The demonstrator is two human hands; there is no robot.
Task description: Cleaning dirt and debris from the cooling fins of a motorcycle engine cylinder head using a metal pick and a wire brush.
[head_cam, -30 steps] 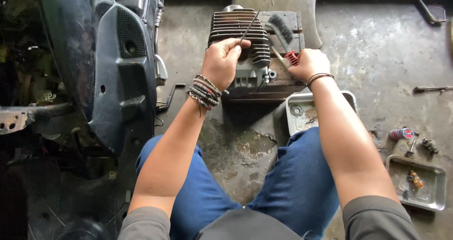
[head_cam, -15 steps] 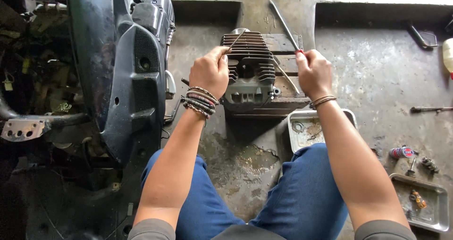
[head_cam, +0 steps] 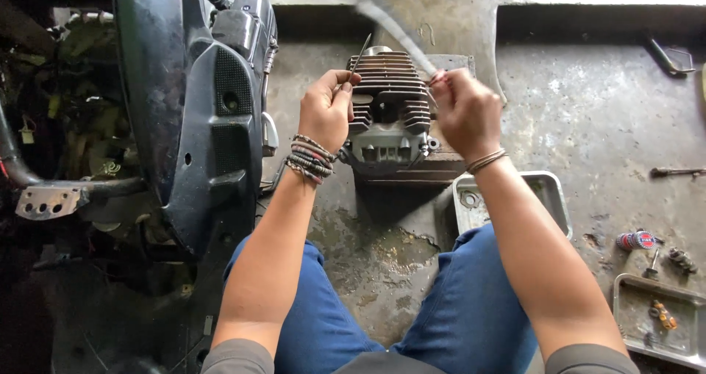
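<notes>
- The grey finned metal engine cylinder (head_cam: 388, 102) stood on a dark block on the stained concrete floor (head_cam: 588, 109), between the two hands and just beyond the knees in blue trousers.
- The left hand (head_cam: 327, 109), with beaded bracelets at the wrist, was closed around a thin dark metal rod (head_cam: 359, 56), which rose at a slant beside the cylinder's left fins.
- The right hand (head_cam: 465, 109) was closed on a long, pale, blurred tool (head_cam: 393, 25) slanting up and to the left over the cylinder's top.
- A black plastic scooter body panel (head_cam: 198, 109) stood just left of the cylinder.
- A shallow grey metal tray (head_cam: 548, 194) lay near the right knee.
- A second tray with small parts (head_cam: 654, 319) lay farther right.
</notes>
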